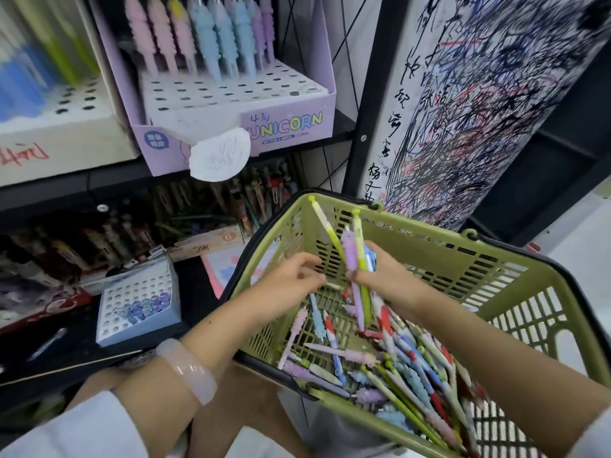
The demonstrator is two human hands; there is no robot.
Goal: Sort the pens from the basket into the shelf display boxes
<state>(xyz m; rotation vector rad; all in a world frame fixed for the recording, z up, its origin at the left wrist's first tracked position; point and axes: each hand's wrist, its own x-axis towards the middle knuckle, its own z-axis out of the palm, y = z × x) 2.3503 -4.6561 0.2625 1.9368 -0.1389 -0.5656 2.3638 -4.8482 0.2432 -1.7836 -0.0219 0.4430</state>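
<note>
A green plastic basket [439,256] at lower right holds a heap of loose pens [390,368] in several colours. Inside it, my right hand [386,279] grips a small bunch of pens [355,259], purple, green and blue, their ends sticking up. My left hand [291,276] reaches into the basket beside that bunch, fingers loosely curled, and I cannot see anything held in it. On the upper shelf stands the purple UNICORN display box [284,123], pastel pens standing in its back rows and open holes in front.
A white display box [59,133] stands left of the purple one. On the lower shelf sits a small pale blue box [139,302] with blue beads, among dark pen displays. A scribbled test board [479,94] leans at right.
</note>
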